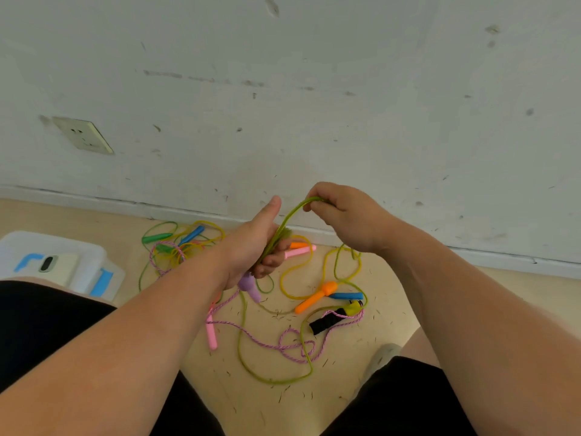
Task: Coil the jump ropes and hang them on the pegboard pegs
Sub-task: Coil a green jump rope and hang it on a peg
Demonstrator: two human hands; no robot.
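The left hand (254, 247) clenches gathered loops of the green rope (290, 214). Just right of it, the right hand (342, 215) pinches the next strand. Lay each loop evenly, drawing slack from the floor (393, 294) below clear of the pink rope (282, 348).

tangled ropes (283, 309) cover floor (314, 404), wall (283, 89) behind

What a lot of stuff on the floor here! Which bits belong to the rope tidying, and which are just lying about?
Job: left hand, right hand, the green rope they hold, purple handle, loose tangled ropes.
Lying about: plastic box, phone on it, wall socket.
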